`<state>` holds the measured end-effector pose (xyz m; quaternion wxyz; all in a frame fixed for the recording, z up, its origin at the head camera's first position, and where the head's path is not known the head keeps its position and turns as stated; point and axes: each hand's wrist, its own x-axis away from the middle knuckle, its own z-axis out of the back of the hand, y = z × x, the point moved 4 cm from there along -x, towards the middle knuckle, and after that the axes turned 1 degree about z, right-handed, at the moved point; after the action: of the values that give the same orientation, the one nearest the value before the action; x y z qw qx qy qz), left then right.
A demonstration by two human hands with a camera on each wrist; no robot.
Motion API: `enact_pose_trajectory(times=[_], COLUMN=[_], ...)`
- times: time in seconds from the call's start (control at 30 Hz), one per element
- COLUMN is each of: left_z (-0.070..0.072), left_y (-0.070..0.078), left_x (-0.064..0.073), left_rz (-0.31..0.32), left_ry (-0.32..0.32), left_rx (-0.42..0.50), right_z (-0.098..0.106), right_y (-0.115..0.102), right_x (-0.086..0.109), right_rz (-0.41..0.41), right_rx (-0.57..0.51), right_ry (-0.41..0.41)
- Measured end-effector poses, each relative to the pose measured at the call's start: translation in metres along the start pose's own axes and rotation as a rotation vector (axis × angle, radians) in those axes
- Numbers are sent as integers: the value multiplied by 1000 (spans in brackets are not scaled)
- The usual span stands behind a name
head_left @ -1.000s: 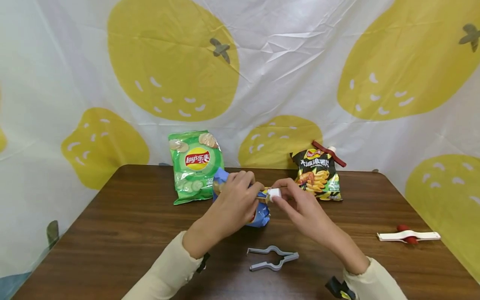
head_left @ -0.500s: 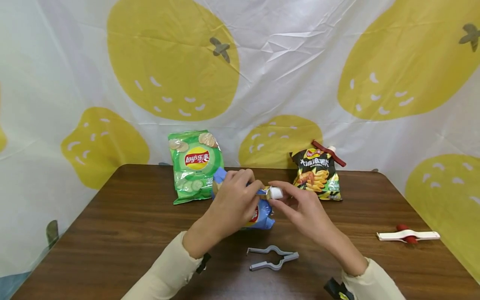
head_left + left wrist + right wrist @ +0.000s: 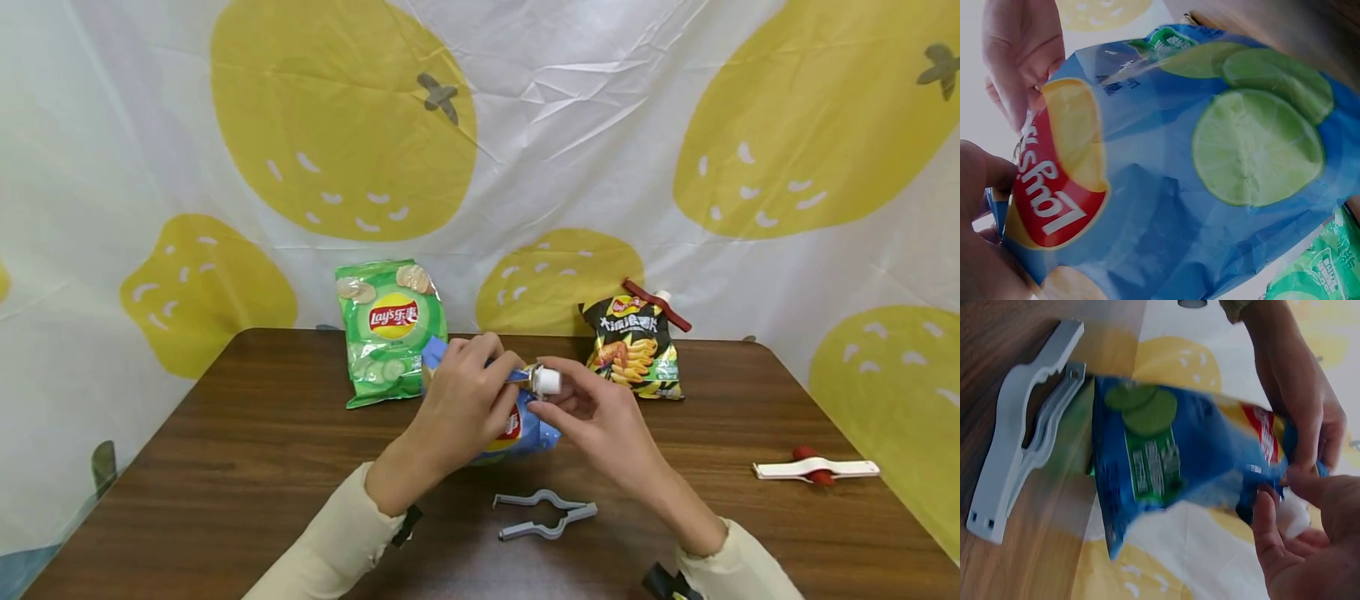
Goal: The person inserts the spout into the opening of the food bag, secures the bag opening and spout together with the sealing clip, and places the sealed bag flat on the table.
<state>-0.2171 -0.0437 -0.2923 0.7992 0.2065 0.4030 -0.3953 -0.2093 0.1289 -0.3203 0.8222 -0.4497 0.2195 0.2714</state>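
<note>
A blue Lay's chip bag (image 3: 1147,162) with lime slices printed on it is held up at the middle of the table. My left hand (image 3: 468,387) grips its top edge, the fingers curled over it. At the right end of that edge sits a white ribbed cap (image 3: 549,382). My right hand (image 3: 600,408) has its thumb and forefinger around the cap, pinching the bag's edge beside it. In the right wrist view the cap shows whitish between the fingers; what lies inside the bag's mouth is hidden.
A grey hinged clip (image 3: 551,515) lies spread in front of the hands. Behind stand a green chip bag (image 3: 390,333) and a black chip bag (image 3: 633,354) with a red clip (image 3: 660,307) on its top. A white clip (image 3: 847,471) around a red piece lies at right.
The white cap has turned from facing up to pointing right. My right fingers have shifted from the cap onto the bag's edge. The blue bag's lower part has swung slightly right.
</note>
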Motion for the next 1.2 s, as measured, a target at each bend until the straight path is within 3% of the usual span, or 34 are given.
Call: enact_pose_trajectory(times=[0.23, 0.43, 0.67, 0.87, 1.03, 1.2], left_z=[0, -1, -4, -7, -8, -6], left_y=[1, 2, 3, 4, 5, 7], left_x=[0, 1, 1, 2, 2, 2], left_rz=[2, 13, 13, -1, -8, -5], left_ry=[4, -16, -68, -125, -95, -47], left_rx=[18, 23, 14, 32, 23, 16], right_z=[-3, -5, -5, -8, -10, -10], right_y=[-6, -4, -7, -5, -4, -5], right_x=[2, 3, 4, 5, 5, 4], right_rz=[41, 1, 70, -22, -75, -49], right_rx=[38, -16, 75, 40, 3, 22], right_ry=[84, 23, -23, -37, -38, -5])
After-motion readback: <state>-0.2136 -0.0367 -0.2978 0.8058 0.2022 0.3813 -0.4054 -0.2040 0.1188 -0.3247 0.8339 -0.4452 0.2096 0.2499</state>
